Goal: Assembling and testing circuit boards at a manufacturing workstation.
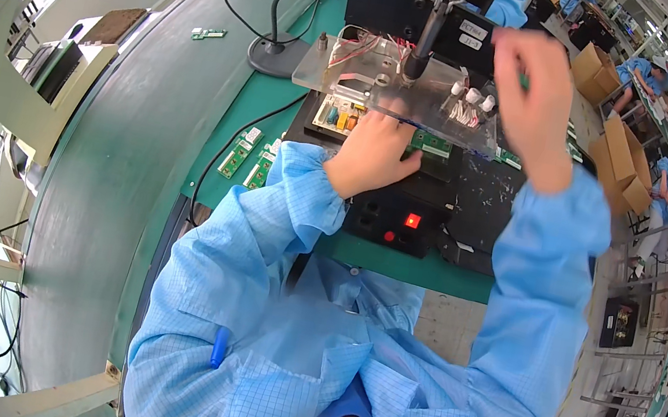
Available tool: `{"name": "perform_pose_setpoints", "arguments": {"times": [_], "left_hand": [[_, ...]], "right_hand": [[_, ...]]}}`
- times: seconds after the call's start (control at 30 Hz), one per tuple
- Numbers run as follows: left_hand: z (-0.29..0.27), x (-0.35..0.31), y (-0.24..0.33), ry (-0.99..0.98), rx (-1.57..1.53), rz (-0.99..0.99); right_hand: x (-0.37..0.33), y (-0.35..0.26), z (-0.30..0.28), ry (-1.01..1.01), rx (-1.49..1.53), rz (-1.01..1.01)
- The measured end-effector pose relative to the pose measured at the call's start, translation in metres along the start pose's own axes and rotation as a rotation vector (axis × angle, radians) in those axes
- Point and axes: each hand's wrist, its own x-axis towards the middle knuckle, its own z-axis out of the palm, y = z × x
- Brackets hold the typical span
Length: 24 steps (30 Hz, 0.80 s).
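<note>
My left hand (377, 152) lies over the black test fixture (396, 188), fingers stretched forward beneath a clear acrylic plate (358, 74) and thumb apart. Its fingers rest by a circuit board with yellow and white components (334, 114); the plate partly hides the fingertips. A green circuit board (431, 143) shows just right of this hand. My right hand (540, 102) is raised at the fixture's right, fingers loosely bent and thumb apart, with nothing visible in it. Slight blur softens its fingers. Left of it stands a metal toggle clamp (433, 34) above the plate.
Loose green circuit boards (239, 153) lie on the green mat left of the fixture. A barcode scanner on a stand (272, 55) is behind them. A red light (412, 221) glows on the fixture's front. Cardboard boxes (619, 165) and other people are farther right.
</note>
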Motion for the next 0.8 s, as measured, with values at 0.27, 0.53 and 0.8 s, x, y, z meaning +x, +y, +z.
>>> {"name": "perform_pose_setpoints", "arguments": {"times": [0.27, 0.53, 0.8], "left_hand": [[-0.048, -0.038, 0.005, 0.014, -0.233, 0.077], [-0.133, -0.063, -0.067, 0.594, -0.552, -0.626], [-0.100, 0.006, -0.241, 0.562, -1.343, -1.007]], "right_hand": [[-0.162, -0.067, -0.033, -0.347, 0.014, 0.020], [-0.251, -0.085, -0.032, -0.500, -0.099, 0.391], [-0.263, -0.091, -0.024, -0.603, -0.203, 0.421]]}}
